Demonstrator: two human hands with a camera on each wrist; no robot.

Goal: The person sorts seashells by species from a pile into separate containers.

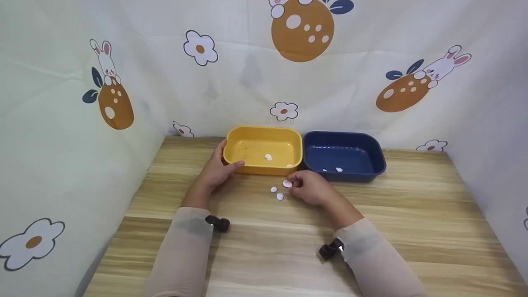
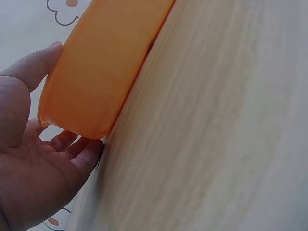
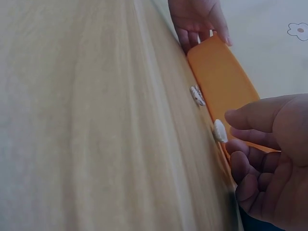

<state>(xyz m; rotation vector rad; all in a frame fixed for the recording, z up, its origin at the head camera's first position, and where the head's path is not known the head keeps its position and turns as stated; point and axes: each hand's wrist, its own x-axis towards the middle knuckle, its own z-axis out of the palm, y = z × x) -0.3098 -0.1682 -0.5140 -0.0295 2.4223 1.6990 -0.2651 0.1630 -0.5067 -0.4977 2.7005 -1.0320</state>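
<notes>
My left hand point(image 1: 218, 168) holds the left end of the yellow bin point(image 1: 264, 170), thumb at the near rim. In the left wrist view, several fingers curl round the bin's end wall point(image 2: 96, 86). My right hand point(image 1: 311, 187) has thumb and forefinger at a small white shell-like piece point(image 1: 287, 184) in front of the bins, and seems to pinch its edge. Two smaller white pieces, one point(image 1: 274, 189) and another point(image 1: 280, 196), lie on the table beside it. The right wrist view shows the piece point(image 3: 220, 131) just below the thumb tip.
A dark blue bin point(image 1: 344, 175) stands against the yellow one's right side. Small white pieces lie in both bins, one point(image 1: 268, 157) in the yellow and one point(image 1: 339, 169) in the blue. Behind the wooden table point(image 1: 268, 255) hangs a patterned cloth point(image 1: 239, 90).
</notes>
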